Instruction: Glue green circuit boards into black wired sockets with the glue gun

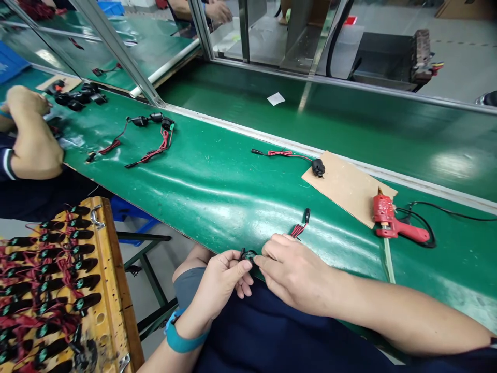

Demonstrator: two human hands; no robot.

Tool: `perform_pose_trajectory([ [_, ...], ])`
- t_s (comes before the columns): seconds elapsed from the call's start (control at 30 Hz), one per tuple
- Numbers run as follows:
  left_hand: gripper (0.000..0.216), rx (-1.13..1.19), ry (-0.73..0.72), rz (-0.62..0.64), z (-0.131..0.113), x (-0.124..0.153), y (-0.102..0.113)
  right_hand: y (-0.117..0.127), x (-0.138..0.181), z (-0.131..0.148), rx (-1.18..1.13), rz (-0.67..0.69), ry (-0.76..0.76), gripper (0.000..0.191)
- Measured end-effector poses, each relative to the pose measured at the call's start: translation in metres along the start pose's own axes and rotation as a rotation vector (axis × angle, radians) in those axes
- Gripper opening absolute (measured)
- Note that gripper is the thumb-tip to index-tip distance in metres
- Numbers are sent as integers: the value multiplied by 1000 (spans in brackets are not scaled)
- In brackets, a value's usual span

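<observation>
Between the fingertips of my left hand [229, 272] is a small black round part with a green face [248, 255], at the front edge of the green bench. My right hand [289, 267] has its fingers closed together against the part's right side; whether they pinch anything small is hidden. Behind my right hand lies a bundled red-and-black cable [298, 231] with a black connector at its tip. Farther back, a black part with a red lead [318, 168] rests on a piece of brown cardboard [349, 189].
A red glue gun [384, 215] lies at the right, with its cord trailing. Several wired black parts [155, 122] sit on the bench [209, 186] to the left. A yellow tray [112, 259] of similar parts stands lower left. A co-worker's arm [34, 134] rests at far left.
</observation>
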State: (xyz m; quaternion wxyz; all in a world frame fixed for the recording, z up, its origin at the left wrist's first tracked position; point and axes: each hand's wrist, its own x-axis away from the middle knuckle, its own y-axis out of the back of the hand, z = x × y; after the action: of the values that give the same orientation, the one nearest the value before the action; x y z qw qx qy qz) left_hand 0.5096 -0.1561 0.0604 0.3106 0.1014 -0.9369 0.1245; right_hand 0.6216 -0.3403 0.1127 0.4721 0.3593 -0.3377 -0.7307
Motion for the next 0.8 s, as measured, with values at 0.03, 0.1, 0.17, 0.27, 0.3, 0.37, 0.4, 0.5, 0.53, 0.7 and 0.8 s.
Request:
perform_pose_trajectory([
  [0.03, 47, 1, -4, -5, 0, 0, 0, 1, 0, 4, -9, -31, 37, 20],
  [0.1, 46, -5, -4, -14, -1, 1, 0, 5, 1, 11, -40, -76, 117, 23],
  [0.17, 46, -15, 0, -16, -2, 2, 1, 7, 4, 19, -47, -73, 171, 25],
  [0.27, 46, -32, 0, -15, -3, 3, 3, 4, 7, 26, 7, -17, 206, 29],
  [0.3, 45, -40, -3, -14, -3, 3, 3, 2, 8, 27, 32, -3, 218, 33],
  [0.37, 44, -52, -4, -16, -4, 3, 3, -3, 8, 27, 76, 13, 241, 46],
  [0.4, 44, -54, -4, -15, -4, 3, 2, -6, 8, 26, 92, 16, 249, 52],
  [0.5, 44, -52, -1, -8, -4, 4, 0, -11, 6, 23, 112, 33, 272, 60],
  [0.53, 44, -51, -2, -6, -4, 4, -1, -12, 6, 23, 116, 38, 278, 61],
  [0.7, 43, -54, 6, 1, -5, 4, -3, -15, 6, 24, 157, 39, 273, 62],
  [0.8, 43, -58, 3, -7, -4, 4, -3, -16, 6, 25, 150, 28, 255, 62],
])
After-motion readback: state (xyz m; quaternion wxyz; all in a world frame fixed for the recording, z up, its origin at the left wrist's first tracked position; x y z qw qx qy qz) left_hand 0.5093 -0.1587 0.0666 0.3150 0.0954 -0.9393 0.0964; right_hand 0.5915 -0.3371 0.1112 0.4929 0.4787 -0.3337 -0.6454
